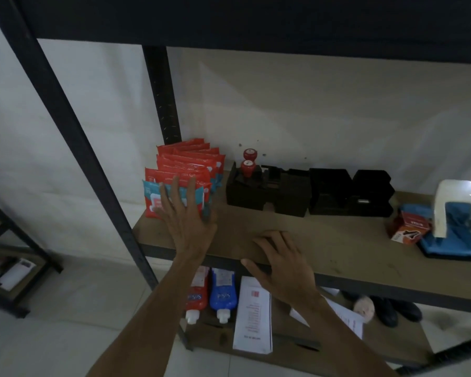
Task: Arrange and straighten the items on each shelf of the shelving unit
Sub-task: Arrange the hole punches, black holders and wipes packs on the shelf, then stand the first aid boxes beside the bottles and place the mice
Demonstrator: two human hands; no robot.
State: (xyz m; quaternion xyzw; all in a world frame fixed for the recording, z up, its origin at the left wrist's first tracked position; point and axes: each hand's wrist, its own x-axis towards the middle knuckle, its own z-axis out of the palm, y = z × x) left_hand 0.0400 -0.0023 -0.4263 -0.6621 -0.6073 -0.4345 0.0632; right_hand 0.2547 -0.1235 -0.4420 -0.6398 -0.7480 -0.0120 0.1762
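My left hand presses straight fingers against the red packets standing at the left end of the shelf; my right hand rests spread, holding nothing, on its front edge.

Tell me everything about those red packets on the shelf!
The red packets are soft, shiny plastic pouches with teal and white patches. Several stand upright, one behind another, at the left end of the wooden shelf, near the black rear post. The left hand presses straight fingers against the front packet. Their print is too blurred to read.
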